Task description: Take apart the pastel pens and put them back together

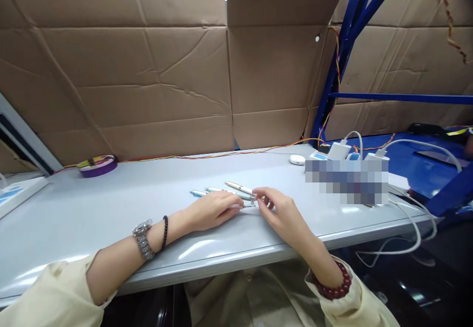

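My left hand (214, 210) rests low over the table, fingers closed round a pen that is mostly hidden; its thin tip (250, 206) sticks out to the right. My right hand (278, 212) is close by on the right, thumb and forefinger pinching a small shiny silvery piece (253, 200) just off that tip. Behind my hands lie several pens: a white one with gold-coloured parts (238, 187), a pale green one (213, 189) and a light blue one (198, 193). My left hand and fingers partly cover the last two.
A purple-edged roll of tape (97, 166) lies at the back left. A white earbud case (297, 160), plugged-in chargers (339, 150) and white cables (414, 238) are on the right, by a blue metal frame (342, 51). Cardboard (148, 70) stands behind the table (155, 189).
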`<state>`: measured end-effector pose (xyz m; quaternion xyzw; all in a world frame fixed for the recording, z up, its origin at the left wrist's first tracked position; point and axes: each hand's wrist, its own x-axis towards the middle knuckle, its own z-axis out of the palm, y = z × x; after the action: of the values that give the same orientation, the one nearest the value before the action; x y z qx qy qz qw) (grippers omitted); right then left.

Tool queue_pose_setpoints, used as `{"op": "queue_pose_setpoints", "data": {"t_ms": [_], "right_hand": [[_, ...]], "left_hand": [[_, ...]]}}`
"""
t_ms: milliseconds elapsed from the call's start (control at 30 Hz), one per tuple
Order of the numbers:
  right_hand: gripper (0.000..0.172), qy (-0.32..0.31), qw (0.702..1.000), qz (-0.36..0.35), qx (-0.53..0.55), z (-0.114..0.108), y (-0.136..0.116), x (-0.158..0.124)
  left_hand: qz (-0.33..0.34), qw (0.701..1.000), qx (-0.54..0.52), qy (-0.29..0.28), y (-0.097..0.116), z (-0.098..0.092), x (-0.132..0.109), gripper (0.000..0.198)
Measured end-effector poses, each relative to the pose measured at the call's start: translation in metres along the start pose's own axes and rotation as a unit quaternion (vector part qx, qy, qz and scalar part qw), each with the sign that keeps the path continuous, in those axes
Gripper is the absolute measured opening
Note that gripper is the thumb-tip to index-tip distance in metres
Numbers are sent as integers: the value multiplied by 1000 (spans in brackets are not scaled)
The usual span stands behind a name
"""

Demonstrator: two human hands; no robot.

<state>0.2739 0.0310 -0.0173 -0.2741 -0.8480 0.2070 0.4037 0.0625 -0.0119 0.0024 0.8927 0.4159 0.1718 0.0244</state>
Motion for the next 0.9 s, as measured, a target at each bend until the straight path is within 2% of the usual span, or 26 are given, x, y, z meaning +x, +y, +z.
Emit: {"op": "queue_pose_setpoints", "data": {"t_ms": [200,367,533,700,900], "right_hand": [[28,-58,997,0,-50,3,7,1],[21,-60,996,5,-63,2,5,1],[17,-56,997,29,-55,0,3,0],[18,-51,995,42,-69,3,4,0],[21,-68,994,44,-69,4,5,1]], "left_hand": [[30,999,36,-14,-5,1,-1,21],[33,999,34,-18,-4,-5,0,19],[-9,997,77,19,-18,-20,-2,20],[-69,993,92,-16,-38,-26,-9,21],[-89,994,64,-22,-40,-23,-11,24]]}}
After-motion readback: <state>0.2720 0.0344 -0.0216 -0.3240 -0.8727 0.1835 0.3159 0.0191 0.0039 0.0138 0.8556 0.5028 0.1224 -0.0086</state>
